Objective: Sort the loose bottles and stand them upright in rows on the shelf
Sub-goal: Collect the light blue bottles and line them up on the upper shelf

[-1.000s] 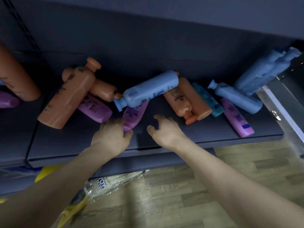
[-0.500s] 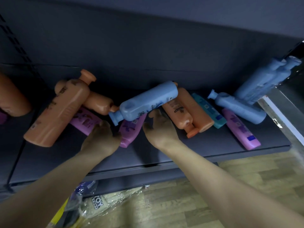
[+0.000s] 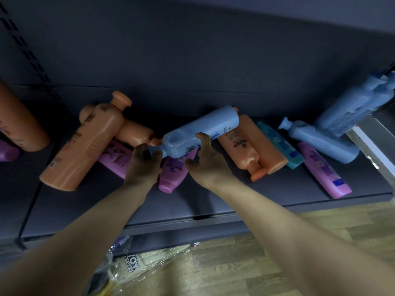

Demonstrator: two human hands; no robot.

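A blue bottle [image 3: 205,129] lies tilted across other bottles in the middle of the dark shelf [image 3: 213,201]. My left hand [image 3: 144,165] grips its neck and cap end. My right hand [image 3: 205,161] holds its body from the front, fingers curled over the top. Under it lies a purple tube [image 3: 173,176]. To the left lie a large orange bottle [image 3: 85,146], a smaller orange one [image 3: 132,131] and another purple tube [image 3: 116,159]. To the right lie two orange bottles [image 3: 254,148], a teal tube [image 3: 280,146], a purple tube [image 3: 322,169] and a blue bottle [image 3: 322,142].
More blue bottles [image 3: 352,110] lean at the far right against the shelf's metal side post [image 3: 372,146]. An orange bottle [image 3: 17,122] and a purple one [image 3: 7,152] lie on the neighbouring shelf at left. Plastic-wrapped packs [image 3: 132,265] lie on the wooden floor below.
Both hands moved forward from the shelf's front to the blue bottle. The left took hold of its neck and the right closed round its body.
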